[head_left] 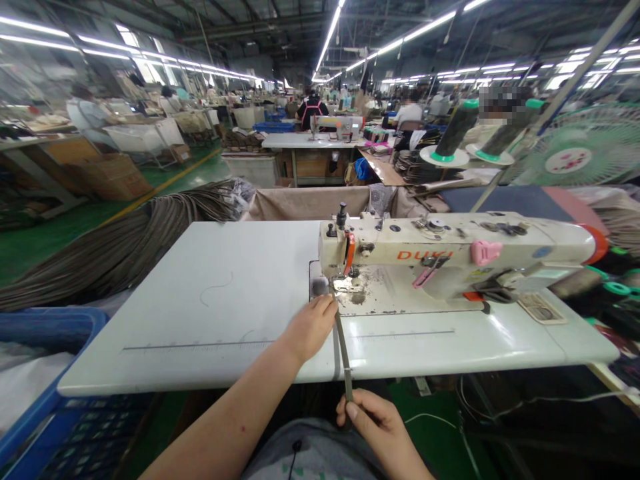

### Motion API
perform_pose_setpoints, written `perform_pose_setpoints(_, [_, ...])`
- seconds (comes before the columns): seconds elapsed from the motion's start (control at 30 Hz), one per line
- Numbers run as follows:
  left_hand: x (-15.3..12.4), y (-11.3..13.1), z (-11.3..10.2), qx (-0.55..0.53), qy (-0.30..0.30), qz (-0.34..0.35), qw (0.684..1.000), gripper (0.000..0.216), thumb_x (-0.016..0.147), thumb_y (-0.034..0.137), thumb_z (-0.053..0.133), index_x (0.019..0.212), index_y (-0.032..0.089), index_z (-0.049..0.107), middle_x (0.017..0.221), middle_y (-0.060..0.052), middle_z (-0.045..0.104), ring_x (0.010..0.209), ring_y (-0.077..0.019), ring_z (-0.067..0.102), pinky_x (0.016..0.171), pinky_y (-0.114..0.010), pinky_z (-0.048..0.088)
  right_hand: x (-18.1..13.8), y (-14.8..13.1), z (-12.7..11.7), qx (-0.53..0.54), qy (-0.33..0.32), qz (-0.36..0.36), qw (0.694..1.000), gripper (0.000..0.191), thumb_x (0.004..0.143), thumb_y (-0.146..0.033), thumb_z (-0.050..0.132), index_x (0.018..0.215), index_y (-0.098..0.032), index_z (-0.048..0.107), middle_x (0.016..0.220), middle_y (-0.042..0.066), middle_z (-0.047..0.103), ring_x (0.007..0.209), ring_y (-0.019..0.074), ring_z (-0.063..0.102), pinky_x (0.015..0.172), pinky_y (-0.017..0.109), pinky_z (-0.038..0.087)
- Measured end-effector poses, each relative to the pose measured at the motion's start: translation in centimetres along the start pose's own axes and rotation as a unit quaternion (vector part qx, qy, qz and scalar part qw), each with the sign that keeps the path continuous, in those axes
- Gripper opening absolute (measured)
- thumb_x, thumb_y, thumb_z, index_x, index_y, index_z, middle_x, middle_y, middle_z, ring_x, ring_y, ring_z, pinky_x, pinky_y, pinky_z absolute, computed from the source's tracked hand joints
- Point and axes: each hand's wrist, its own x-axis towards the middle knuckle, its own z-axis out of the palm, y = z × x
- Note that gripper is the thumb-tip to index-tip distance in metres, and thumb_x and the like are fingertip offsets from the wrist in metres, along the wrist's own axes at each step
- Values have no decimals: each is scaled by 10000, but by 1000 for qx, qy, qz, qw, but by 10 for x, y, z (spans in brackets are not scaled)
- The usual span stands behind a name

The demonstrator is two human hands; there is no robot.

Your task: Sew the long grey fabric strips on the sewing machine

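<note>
Head view: your narrow dark strip (343,347) runs from left hand (314,328) down to right hand (376,421), crossing front edge of white table (265,300). Probably light, bendy, hard to damage; guess thumb-and-finger pinch suits, kept flat. Right's pinching nearer stretch. Left's curled at far stretch, can't tell gripping or just pressing. Sewing machine (440,257) beyond left, rightward.

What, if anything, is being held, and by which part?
A narrow grey-brown fabric strip: the right hand pinches its lower part; the left hand is at its upper part, grip unclear.
</note>
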Motion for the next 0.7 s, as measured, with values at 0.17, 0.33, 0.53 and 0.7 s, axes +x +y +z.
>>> perform_pose_setpoints(0.17, [0,-2,1,-7,-5,4,1000,235,1005,135,482,1219,181,566,1282,-123,649,1250,-238,633,1138,-410,507,-1,-5,-1,-16,-16,-20,1000,476,986,-578,602,755,-192,756,764,58,707,758,219,650,760,326,503])
perform_pose_setpoints(0.33, [0,-2,2,-1,-1,8,1000,227,1012,146,485,1223,165,567,1274,-125,650,1270,-250,621,1161,-407,489,-2,-5,-2,-14,-22,-25,999,476,986,-579,608,746,-193,749,762,50,694,749,210,634,762,321,484])
perform_pose_setpoints(0.53, [0,-1,1,10,-2,7,1000,233,1013,139,478,1225,170,567,1292,-126,648,1257,-247,630,1149,-413,500,-3,0,-3,-15,-26,-26,999,458,992,-555,606,751,-192,746,766,48,680,753,209,621,754,318,466])
perform_pose_setpoints(0.7, [0,1,-2,10,10,7,1000,220,1009,136,490,1208,155,584,1284,-143,652,1225,-244,645,1132,-406,511,-2,1,-3,-17,-26,-28,999,457,996,-547,601,744,-193,742,770,50,678,763,213,624,756,319,465])
